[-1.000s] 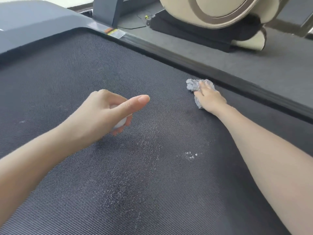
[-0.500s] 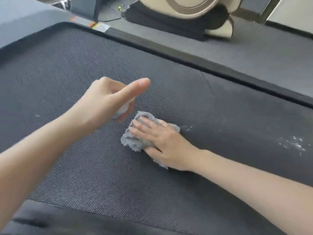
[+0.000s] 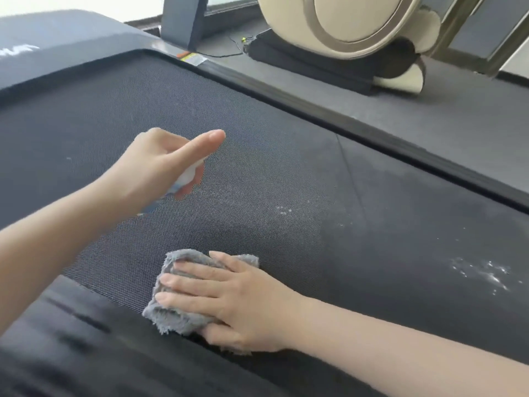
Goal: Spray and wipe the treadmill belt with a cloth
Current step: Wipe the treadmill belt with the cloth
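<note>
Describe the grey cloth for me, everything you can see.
The cloth is grey and fluffy, terry-like, with frayed edges, bunched into a rough pad. It lies on the black textured treadmill belt, close to the near side rail. The right hand presses flat on it, fingers straight, covering its middle; only its far and left edges show. Dampness cannot be told.

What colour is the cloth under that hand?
Grey and fluffy. The cloth lies under the right hand on the treadmill belt, seen in the head view.
</note>
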Demonstrator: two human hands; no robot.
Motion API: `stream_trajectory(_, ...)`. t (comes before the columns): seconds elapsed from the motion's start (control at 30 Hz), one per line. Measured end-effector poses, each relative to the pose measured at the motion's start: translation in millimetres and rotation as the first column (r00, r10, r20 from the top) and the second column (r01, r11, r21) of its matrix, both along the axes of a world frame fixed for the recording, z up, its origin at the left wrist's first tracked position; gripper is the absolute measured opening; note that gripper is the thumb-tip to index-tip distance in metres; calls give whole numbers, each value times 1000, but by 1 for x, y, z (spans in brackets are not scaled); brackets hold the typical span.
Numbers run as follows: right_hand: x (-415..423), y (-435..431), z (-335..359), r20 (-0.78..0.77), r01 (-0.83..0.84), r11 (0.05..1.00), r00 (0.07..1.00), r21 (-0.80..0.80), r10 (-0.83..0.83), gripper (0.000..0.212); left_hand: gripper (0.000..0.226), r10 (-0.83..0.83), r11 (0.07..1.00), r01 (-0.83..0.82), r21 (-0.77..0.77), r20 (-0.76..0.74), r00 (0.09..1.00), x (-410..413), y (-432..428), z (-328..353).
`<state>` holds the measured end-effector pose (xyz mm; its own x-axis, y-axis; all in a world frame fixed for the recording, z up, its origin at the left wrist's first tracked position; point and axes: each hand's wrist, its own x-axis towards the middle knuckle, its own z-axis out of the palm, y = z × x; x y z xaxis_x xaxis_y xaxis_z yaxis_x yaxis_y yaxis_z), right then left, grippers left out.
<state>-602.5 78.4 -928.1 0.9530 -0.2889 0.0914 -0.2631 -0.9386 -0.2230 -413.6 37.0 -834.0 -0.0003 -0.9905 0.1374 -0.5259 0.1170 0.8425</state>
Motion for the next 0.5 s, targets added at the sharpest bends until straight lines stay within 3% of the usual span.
stream_trajectory(0.37, -8, 3, 10, -91, 47, 998, 995, -44, -51, 56, 93, 128, 992, -128, -4, -74, 989, -69, 53, 19)
stream_trajectory(0.5, -18, 2, 9, -90, 66, 997, 994, -32, -68, 56, 88, 149, 989, -149, 0, 10, 989, -61, 70, 22)
